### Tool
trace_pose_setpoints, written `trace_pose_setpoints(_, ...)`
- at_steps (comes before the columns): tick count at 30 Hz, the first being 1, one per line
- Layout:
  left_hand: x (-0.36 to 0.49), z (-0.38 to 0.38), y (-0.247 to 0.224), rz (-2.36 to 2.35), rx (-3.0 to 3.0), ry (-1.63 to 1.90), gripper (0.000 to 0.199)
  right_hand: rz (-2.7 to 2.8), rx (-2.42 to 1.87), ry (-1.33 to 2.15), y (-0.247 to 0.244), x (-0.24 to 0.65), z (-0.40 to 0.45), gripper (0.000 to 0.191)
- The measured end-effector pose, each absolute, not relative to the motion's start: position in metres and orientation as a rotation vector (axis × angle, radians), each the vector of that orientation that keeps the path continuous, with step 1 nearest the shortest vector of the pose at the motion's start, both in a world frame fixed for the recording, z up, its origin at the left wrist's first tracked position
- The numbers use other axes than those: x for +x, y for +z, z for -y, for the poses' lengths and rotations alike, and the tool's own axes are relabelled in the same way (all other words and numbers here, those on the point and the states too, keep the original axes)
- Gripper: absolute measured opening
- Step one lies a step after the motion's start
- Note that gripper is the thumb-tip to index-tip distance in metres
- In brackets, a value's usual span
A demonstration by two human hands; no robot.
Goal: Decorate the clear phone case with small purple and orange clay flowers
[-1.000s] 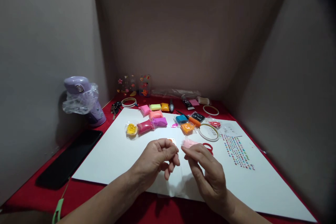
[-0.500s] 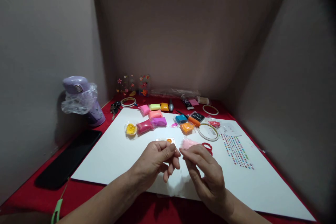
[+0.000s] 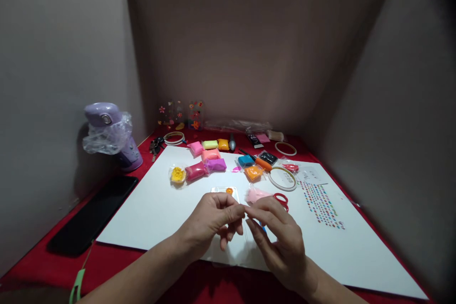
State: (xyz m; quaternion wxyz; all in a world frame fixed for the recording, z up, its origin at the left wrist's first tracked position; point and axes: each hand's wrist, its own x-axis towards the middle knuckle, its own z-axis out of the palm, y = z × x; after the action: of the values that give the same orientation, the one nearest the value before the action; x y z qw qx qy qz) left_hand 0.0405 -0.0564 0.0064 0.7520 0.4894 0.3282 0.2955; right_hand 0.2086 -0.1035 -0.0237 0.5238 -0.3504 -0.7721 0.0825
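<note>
Above the white board, my left hand (image 3: 217,218) is closed, thumb pressed to forefinger. What it pinches, if anything, is too small to make out. My right hand (image 3: 280,242) has its forefinger tip against the left thumb tip, while its own thumb is apart, lower down. Beneath both hands lies a clear phone case (image 3: 233,251), partly covered by them, with a small orange piece (image 3: 230,191) near its far end. Behind my right hand are red-handled scissors (image 3: 281,198) and a pale pink clay packet (image 3: 256,194). A bit of blue shows between my right thumb and forefinger.
Several coloured clay packets (image 3: 196,171) lie on the white board (image 3: 149,218). Rolls of tape (image 3: 282,179) and a gem sticker sheet (image 3: 322,204) are to the right. At left are a black phone (image 3: 94,216) and a purple bottle (image 3: 130,154) on red cloth.
My right forefinger has come across to touch my left thumb tip. The right thumb has moved away from the forefinger, opening a gap. Objects on the board stay put.
</note>
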Motion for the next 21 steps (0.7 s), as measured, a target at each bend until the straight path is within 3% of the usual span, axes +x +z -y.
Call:
trace_pose_setpoints(13, 0.0422, 0.0572, 0.0043, -0.755, 1.100, 0.640, 0.041, 1.774, -0.849, 0.243, -0.0213, 0.2034, 0.1039, 0.028)
trace_pose_setpoints(21, 0.0423, 0.0538, 0.0006, -0.715, 1.073, 0.622, 0.042, 1.795, -0.857, 0.224, -0.0226, 0.2047, 0.1050, 0.030)
